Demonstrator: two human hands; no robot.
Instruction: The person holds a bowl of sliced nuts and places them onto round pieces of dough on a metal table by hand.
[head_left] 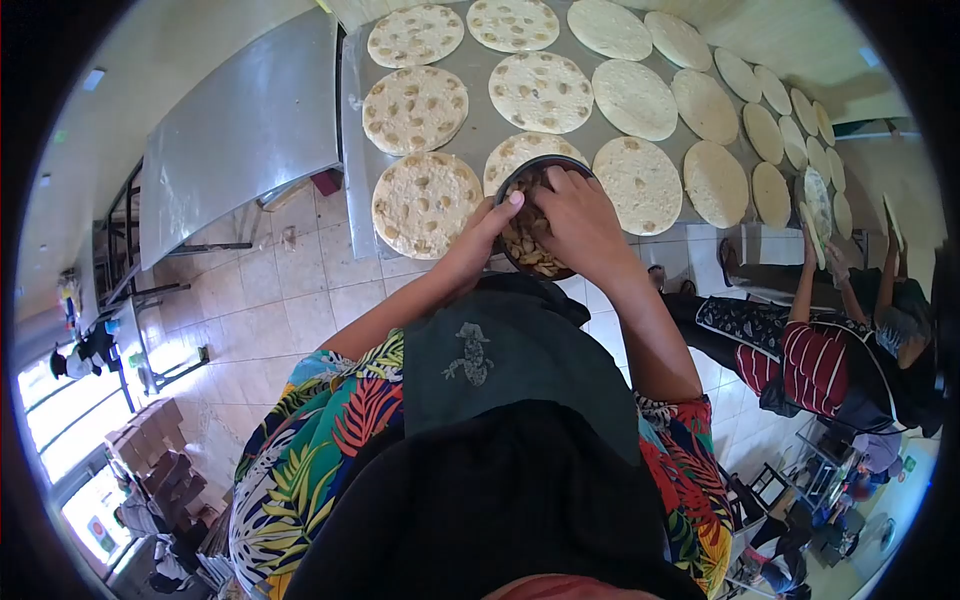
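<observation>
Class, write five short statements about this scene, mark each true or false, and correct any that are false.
1. The left hand holds the bowl. True.
2. The right hand rests on the apron. False: it reaches into the bowl.
3. Dough rounds lie on the table. True.
4. All the dough rounds look plain. False: some are dotted on top.
5. The apron is white. False: it is dark.
</observation>
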